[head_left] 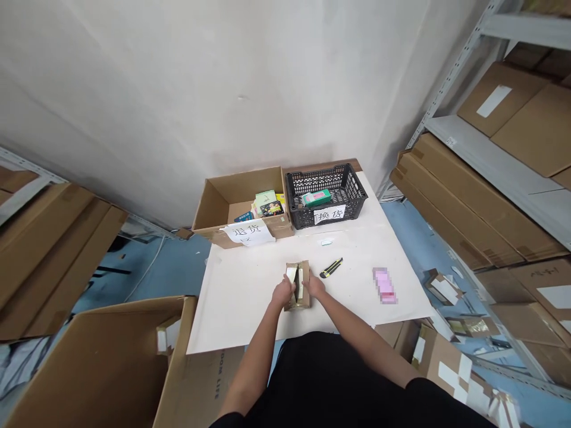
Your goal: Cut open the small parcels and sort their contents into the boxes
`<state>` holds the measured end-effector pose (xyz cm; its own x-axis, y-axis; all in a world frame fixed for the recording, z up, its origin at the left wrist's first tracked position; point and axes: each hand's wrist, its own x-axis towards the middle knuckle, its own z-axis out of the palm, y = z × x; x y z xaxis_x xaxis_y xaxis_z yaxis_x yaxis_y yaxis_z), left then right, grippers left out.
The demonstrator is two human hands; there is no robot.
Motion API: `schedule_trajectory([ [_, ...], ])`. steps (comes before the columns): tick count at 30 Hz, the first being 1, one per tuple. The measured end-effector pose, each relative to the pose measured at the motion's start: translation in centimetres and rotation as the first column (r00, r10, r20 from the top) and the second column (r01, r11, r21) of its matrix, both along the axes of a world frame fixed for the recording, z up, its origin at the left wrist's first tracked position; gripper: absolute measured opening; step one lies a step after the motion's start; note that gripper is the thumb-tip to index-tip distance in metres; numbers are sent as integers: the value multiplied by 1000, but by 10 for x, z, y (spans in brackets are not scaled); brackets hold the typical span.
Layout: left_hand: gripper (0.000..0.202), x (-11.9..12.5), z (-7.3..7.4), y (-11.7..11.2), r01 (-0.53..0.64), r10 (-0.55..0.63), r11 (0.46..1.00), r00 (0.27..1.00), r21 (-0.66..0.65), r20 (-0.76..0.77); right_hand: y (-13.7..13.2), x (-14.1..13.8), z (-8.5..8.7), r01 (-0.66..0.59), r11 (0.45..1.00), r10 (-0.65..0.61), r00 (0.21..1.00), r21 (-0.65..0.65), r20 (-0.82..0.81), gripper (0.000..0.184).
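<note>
A small cardboard box (304, 300) lies on the white tabletop (243, 297) in front of my body, its top flaps parted by a dark gap. My left hand (284, 292) grips the left flap, fingers curled over its edge. On the opposite side, my right hand (316, 286) holds the right flap with its fingers closed. What lies inside the box is too dark to make out. Just right of it rests a black and yellow utility knife (331, 267), touched by neither hand.
Behind stand a labelled open carton (209, 205) holding several small packages and a black plastic basket (357, 193) with a green box (322, 197). A blurred pink item (384, 286) lies at the table's right. A large open carton (102, 362) stands lower left; loaded shelves (491, 151) flank the right.
</note>
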<state>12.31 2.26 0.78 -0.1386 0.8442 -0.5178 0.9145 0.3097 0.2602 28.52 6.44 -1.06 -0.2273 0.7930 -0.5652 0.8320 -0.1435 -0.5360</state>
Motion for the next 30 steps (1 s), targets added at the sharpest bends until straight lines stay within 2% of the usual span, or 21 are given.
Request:
schedule_trajectory([
  [5,60,-25,6,-9,28,-29,1000,993,14,119,5,6,-6,23,999,-20,998,39,-59,61],
  [11,57,-29,9,-12,-10,6,1000,986,25,169,7,8,-9,26,998,-21,994,54,-104,58],
  [15,64,-11,6,-11,-89,86,996,988,25,126,6,8,-6,31,999,-24,990,44,-137,60],
  [20,94,30,-11,-27,-265,265,964,963,13,-36,-7,11,-4,64,997,-61,996,46,-61,56],
  [22,99,37,-19,-32,-279,280,960,960,-6,19,-10,12,-4,61,997,-60,998,49,-36,54],
  [24,101,33,-24,-33,-271,274,962,952,-41,134,-10,12,-5,61,997,-60,998,49,-28,54],
  [30,100,-10,-27,-22,-202,231,973,891,-113,390,0,6,-6,31,998,-27,998,58,-63,48],
])
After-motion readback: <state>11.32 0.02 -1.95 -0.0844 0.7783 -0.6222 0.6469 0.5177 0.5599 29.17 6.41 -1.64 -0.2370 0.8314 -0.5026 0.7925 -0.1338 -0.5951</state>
